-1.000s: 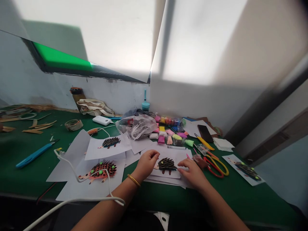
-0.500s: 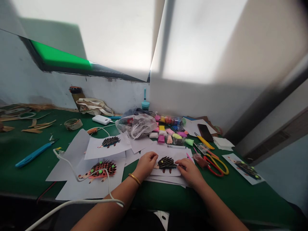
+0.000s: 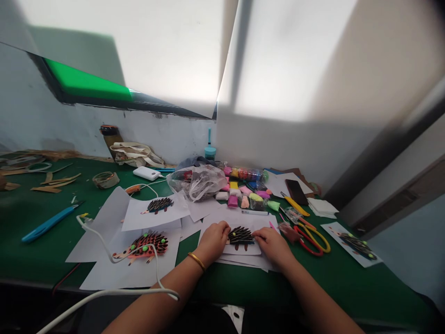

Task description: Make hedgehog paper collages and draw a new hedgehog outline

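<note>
A dark spiny hedgehog figure (image 3: 240, 235) with brown feet and a small yellow-green dot lies on white paper (image 3: 225, 218) in front of me. My left hand (image 3: 216, 239) touches its left end, over the head, fingers bent together; whatever is between the fingertips is hidden. At the figure's right end rests my right hand (image 3: 269, 243), thumb and fingers pinched near the tail; anything held there is too small to name. A white pen (image 3: 255, 212) lies on the paper just behind the figure.
Clay packets (image 3: 232, 201) and a plastic bag (image 3: 200, 183) sit behind the paper. Right of my right hand lie scissors (image 3: 314, 239), a yellow cutter (image 3: 297, 205) and a phone (image 3: 296, 191). Other hedgehog sheets (image 3: 114, 273) and a white cable (image 3: 104, 293) are at left.
My left hand has shifted slightly right and forward, and now covers the figure's head. My right hand has moved slightly, its fingers drawn closer together at the tail end.
</note>
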### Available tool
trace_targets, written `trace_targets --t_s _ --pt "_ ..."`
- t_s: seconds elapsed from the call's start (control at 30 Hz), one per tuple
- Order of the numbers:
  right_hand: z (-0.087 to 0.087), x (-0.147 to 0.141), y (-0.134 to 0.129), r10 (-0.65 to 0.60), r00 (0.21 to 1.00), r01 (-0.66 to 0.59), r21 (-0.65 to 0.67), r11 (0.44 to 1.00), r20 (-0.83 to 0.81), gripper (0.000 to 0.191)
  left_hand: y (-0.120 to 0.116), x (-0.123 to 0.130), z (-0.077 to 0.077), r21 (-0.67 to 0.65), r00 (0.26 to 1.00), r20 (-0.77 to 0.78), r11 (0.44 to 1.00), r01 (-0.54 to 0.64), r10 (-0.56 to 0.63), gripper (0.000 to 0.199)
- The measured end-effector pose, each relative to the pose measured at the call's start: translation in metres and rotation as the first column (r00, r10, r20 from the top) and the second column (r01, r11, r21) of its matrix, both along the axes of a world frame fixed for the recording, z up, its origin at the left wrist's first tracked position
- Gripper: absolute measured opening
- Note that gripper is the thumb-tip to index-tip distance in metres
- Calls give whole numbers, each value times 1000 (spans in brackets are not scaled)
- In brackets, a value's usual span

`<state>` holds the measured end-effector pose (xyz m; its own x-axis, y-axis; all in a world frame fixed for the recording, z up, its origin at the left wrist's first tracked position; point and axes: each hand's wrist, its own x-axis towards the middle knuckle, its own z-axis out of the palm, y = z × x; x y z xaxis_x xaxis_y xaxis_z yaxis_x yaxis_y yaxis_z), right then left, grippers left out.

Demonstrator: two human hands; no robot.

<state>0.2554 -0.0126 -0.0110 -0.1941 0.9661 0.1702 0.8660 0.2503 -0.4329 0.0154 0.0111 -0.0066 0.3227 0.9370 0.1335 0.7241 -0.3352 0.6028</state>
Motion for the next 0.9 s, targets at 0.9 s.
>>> trace_targets --t_s 0.9 --pt "-5 -2 1 15 1000 -14 65 998 -26 23 1 0 -2 15 1000 -4 1000 3 -3 31"
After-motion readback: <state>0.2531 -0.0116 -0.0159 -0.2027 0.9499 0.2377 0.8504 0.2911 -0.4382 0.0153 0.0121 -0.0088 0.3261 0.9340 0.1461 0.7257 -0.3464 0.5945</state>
